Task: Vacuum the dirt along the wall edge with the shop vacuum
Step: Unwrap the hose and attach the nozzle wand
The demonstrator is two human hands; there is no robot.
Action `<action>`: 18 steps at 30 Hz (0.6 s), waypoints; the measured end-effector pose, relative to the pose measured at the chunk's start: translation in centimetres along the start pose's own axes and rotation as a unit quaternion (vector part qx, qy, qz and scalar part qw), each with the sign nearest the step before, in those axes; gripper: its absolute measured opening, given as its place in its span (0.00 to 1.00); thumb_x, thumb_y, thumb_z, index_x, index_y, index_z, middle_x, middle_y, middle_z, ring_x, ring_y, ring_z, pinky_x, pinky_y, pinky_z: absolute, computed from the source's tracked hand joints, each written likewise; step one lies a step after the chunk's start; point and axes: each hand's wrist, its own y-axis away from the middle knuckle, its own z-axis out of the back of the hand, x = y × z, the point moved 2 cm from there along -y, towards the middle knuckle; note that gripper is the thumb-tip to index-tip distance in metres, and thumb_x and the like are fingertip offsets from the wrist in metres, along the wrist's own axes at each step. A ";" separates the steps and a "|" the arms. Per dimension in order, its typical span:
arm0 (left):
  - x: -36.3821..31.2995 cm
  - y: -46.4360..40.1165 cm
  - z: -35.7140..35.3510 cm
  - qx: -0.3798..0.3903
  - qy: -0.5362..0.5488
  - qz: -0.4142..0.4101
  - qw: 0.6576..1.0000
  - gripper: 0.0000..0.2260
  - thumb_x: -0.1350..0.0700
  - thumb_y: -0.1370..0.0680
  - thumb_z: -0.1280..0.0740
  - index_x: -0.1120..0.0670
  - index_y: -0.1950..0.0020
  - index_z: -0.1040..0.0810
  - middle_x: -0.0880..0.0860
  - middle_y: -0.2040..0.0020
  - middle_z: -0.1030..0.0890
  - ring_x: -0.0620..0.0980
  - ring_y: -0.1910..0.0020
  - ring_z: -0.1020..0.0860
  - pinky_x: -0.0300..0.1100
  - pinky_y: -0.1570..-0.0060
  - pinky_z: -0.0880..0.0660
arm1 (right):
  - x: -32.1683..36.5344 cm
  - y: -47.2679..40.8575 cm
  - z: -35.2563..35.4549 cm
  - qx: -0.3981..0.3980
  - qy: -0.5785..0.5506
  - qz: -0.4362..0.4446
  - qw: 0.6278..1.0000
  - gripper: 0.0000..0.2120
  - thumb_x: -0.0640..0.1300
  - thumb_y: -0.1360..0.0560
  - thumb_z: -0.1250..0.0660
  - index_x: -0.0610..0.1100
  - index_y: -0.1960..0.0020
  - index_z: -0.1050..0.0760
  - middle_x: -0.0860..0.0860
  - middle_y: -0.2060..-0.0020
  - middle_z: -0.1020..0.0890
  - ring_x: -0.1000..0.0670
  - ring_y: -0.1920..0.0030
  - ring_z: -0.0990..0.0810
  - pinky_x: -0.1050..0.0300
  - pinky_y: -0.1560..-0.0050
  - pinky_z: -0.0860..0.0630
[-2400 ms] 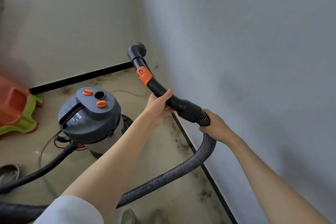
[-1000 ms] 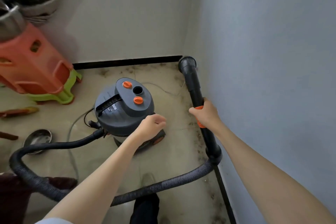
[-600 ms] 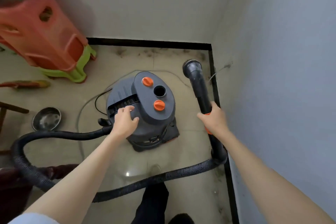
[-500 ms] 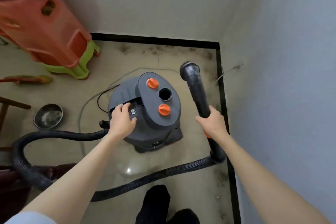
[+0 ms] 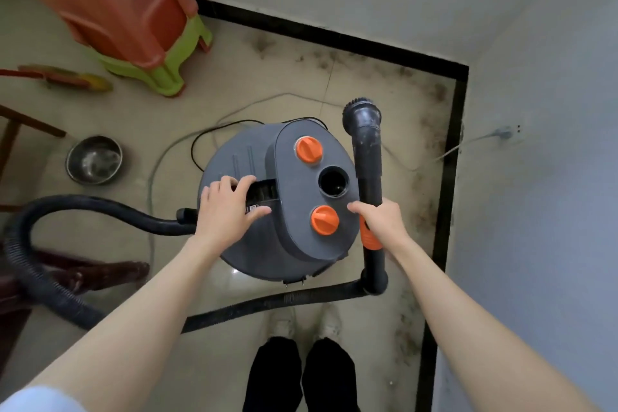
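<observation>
Now, wand [image 5: 368, 160]: stood beside the shop vacuum [image 5: 277, 204], long axis running away from the person, brush end toward the corner.
Right hand [image 5: 384, 224]: curled around the wand.
Left hand [image 5: 230, 207]: fingers spread flat on the vacuum lid.
Dirt [image 5: 431, 197]: lay along the black wall edge [image 5: 449, 177].
Bowl [image 5: 94, 160]: stood on the floor, content unclear.
</observation>
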 end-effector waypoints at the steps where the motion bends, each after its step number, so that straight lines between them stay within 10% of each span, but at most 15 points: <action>1: 0.0 0.1 -0.1 -0.007 0.001 0.001 1.000 0.26 0.41 0.25 0.36 0.52 0.30 0.33 0.59 0.42 0.27 0.60 0.42 0.30 0.50 0.40 0.35 | -0.1 -0.2 -0.2 0.003 -0.007 -0.007 1.000 0.12 0.37 0.28 0.30 0.46 0.66 0.29 0.52 0.70 0.27 0.53 0.66 0.29 0.62 0.68 0.34; 18: -1.0 5.3 -2.1 0.017 -0.017 0.044 0.999 0.23 0.45 0.22 0.37 0.52 0.31 0.35 0.56 0.40 0.29 0.61 0.43 0.28 0.54 0.40 0.35 | -1.8 0.1 0.3 0.021 0.027 -0.031 0.999 0.12 0.38 0.29 0.30 0.42 0.67 0.32 0.48 0.72 0.29 0.50 0.69 0.30 0.58 0.68 0.34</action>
